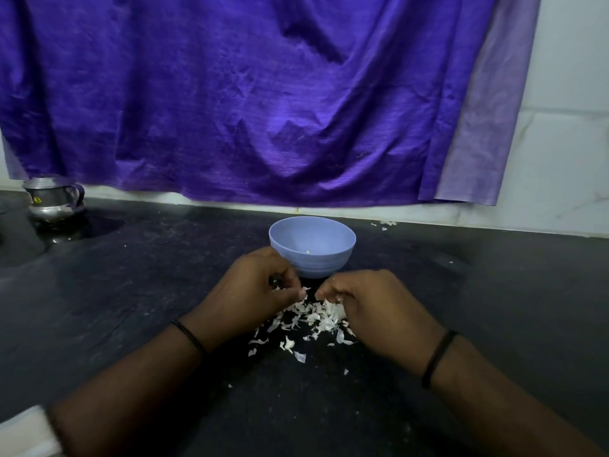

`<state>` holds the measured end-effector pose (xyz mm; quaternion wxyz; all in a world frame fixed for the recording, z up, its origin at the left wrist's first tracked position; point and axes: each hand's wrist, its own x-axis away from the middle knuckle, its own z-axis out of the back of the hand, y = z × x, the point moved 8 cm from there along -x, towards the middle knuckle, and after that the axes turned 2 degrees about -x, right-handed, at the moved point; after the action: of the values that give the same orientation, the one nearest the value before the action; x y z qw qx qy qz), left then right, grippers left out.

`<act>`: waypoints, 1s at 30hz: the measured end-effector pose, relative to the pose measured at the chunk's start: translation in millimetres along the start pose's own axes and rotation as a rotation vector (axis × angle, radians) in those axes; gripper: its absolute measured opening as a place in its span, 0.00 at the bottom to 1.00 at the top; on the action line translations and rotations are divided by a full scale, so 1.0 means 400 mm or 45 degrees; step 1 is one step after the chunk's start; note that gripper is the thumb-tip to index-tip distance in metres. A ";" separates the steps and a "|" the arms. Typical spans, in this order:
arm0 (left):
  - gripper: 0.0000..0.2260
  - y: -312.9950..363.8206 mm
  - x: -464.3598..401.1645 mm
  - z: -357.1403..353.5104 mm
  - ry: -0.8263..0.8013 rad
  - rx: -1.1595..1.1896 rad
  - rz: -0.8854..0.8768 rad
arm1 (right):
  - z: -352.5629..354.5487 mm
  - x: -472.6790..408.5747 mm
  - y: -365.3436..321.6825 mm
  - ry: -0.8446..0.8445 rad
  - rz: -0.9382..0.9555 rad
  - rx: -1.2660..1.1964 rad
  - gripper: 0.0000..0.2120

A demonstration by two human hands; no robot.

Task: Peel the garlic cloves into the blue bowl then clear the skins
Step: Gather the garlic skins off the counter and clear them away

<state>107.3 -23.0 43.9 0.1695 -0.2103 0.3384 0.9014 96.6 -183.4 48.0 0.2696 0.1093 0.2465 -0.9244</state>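
- Dark counter (131,291), dusty and smudged; view looks down from the head onto both hands.
- Blue bowl (312,247) stands upright on the counter, just beyond the hands and between them. One tiny pale speck shows on its inner wall; whether it is garlic cannot be told. The bowl's bottom is out of sight from this angle.
- Left hand (253,291): fingers curled inward, thumb and fingertips drawn together over a small pale scrap at their tips. It looks like a pinch on a bit of skin, though the piece is too small and blurred to name.
- Right hand (369,305): fingers curled down into the top of the pile of skins (309,319), grasping at loose flakes — the fingertips touch the white scraps directly.
- The two hands sit close together, fingertips near each other but apart, just in front of the bowl.
- The skins lie as a loose white scatter on the counter between the wrists — thickest under the right hand, thinning toward the viewer, with a few stray flakes farther out.
- A few more white scraps (384,224) lie by the wall behind the bowl, to its right.
- Each wrist carries a dark band (left (189,336), right (438,357)).
- Background: a purple cloth (263,94) hangs down the wall to the counter's back edge; a small steel jug (52,199) stands at far left.
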 end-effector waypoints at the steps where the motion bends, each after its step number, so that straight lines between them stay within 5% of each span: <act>1: 0.08 0.000 0.001 0.002 0.000 0.002 -0.012 | 0.006 0.004 0.005 0.027 -0.030 -0.011 0.15; 8: 0.09 0.004 0.005 -0.001 -0.020 0.007 -0.057 | 0.027 0.005 -0.004 0.194 -0.015 0.089 0.03; 12: 0.09 -0.003 0.006 0.006 -0.029 0.044 -0.043 | -0.010 0.010 0.028 0.028 -0.101 -0.212 0.14; 14: 0.17 -0.006 0.011 -0.004 -0.098 0.028 -0.050 | 0.001 0.015 0.040 0.073 -0.138 -0.318 0.14; 17: 0.07 -0.006 0.013 -0.003 -0.067 0.048 0.003 | 0.032 0.029 0.068 0.189 -0.239 -0.487 0.14; 19: 0.10 -0.019 0.012 0.011 0.015 0.042 0.065 | 0.050 0.041 0.090 0.236 -0.299 -0.553 0.10; 27: 0.14 -0.083 0.021 0.006 -0.087 -0.247 0.424 | 0.056 0.070 0.174 0.196 -0.419 -0.227 0.09; 30: 0.21 -0.096 0.027 -0.035 -0.201 -0.276 0.515 | 0.009 0.077 0.167 0.041 -0.488 -0.208 0.24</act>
<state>118.9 -3.2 8.4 -0.0120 -0.0840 0.2607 0.9617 107.6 -248.0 14.4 0.0926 0.0530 0.3411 -0.9340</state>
